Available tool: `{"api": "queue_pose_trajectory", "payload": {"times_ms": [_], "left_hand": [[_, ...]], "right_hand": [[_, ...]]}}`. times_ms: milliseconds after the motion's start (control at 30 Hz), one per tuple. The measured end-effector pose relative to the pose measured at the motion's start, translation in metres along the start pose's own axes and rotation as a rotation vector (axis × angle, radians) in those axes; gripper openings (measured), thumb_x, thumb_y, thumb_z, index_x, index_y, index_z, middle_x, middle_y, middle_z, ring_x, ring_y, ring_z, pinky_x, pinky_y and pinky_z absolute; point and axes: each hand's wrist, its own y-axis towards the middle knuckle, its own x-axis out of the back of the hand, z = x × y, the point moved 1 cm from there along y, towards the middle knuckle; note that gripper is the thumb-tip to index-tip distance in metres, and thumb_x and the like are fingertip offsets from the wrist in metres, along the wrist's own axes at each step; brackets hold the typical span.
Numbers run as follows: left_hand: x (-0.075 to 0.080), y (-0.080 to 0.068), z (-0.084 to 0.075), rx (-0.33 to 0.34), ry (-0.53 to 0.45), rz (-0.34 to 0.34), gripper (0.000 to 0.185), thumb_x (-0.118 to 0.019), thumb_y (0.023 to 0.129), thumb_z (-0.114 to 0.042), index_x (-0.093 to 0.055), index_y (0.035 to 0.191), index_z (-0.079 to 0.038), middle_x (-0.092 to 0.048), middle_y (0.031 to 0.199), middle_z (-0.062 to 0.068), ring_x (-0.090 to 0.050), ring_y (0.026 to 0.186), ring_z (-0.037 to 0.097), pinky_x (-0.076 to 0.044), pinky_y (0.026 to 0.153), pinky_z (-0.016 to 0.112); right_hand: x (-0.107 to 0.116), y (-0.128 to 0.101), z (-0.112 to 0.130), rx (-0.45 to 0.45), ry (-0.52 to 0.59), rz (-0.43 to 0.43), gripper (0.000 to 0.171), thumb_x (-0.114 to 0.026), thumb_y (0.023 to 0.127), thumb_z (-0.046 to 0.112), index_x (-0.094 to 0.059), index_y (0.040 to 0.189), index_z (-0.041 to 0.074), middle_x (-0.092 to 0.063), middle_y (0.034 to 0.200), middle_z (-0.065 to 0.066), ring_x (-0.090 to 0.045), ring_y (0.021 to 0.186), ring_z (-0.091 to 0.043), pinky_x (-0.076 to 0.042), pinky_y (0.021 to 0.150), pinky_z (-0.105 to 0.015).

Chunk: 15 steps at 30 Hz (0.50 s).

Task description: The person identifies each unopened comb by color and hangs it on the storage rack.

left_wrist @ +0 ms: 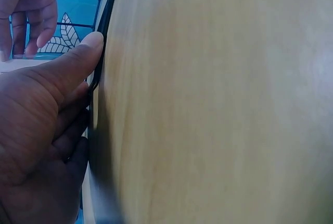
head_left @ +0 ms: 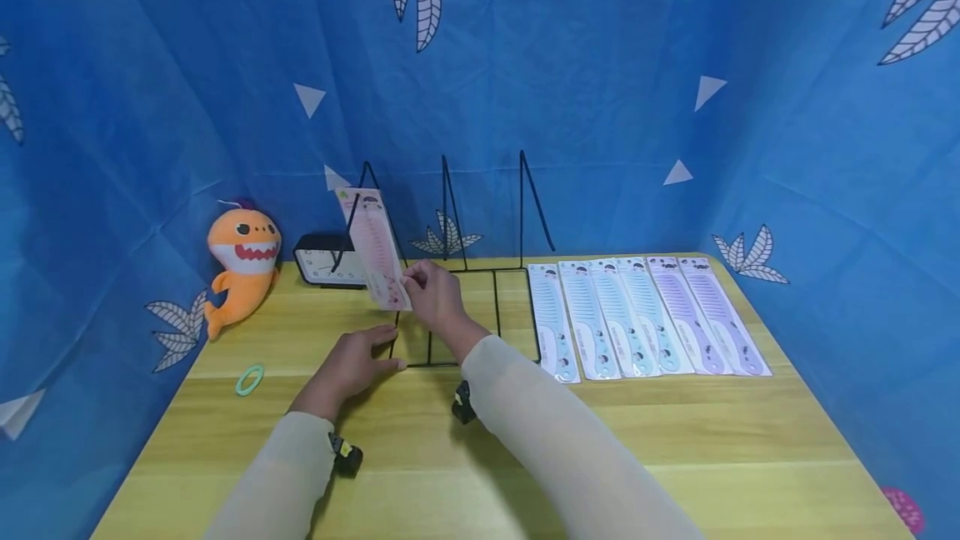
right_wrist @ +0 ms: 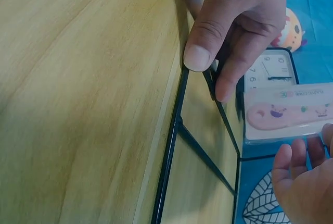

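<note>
**Two hands at a wire rack**

Right hand [head_left: 435, 294] pinches a pink comb [head_left: 373, 248] by its lower end, tilted against the rack's [head_left: 480, 273] leftmost divider, at 11 o'clock from the hand. Left hand [head_left: 348, 365] presses straight fingers on the rack's front corner. Six combs [head_left: 645, 317] lie at 3 o'clock. Risk: the tilted comb may slide off the thin wire and topple toward the clock [head_left: 321, 265].

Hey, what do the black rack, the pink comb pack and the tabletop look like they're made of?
The black rack looks like thin metal wire with a dark coating: slim, straight rods joined at corners. The pink comb pack seems to be a plastic comb in a clear glossy sleeve with a printed card; the sleeve catches light. The tabletop looks like pale wood or wood-grain laminate; which one cannot be told.
</note>
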Motion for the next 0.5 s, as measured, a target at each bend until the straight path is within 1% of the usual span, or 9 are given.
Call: {"api": "queue_pose_trajectory", "payload": {"times_ms": [300, 500], "left_hand": [[0.0010, -0.0003, -0.0017, -0.002, 0.008, -0.002, 0.066, -0.083, 0.099, -0.033, -0.061, 0.156, -0.007, -0.054, 0.166, 0.013, -0.046, 0.157, 0.040, -0.040, 0.129, 0.061], [0.0013, -0.0001, -0.0007, -0.005, 0.006, -0.001, 0.065, -0.082, 0.100, -0.033, -0.061, 0.155, -0.007, -0.054, 0.166, 0.013, -0.046, 0.157, 0.040, -0.039, 0.130, 0.061]], "right_hand": [[-0.0009, -0.0006, -0.0010, -0.012, 0.026, 0.003, 0.017, -0.060, 0.115, 0.030, -0.071, 0.117, 0.017, -0.077, 0.111, 0.000, -0.070, 0.098, -0.014, -0.062, 0.082, -0.034], [-0.0001, -0.0033, -0.0034, -0.008, 0.019, 0.021, 0.019, -0.058, 0.115, 0.030, -0.070, 0.123, 0.017, -0.076, 0.115, 0.000, -0.070, 0.104, -0.017, -0.063, 0.089, -0.038]]}}
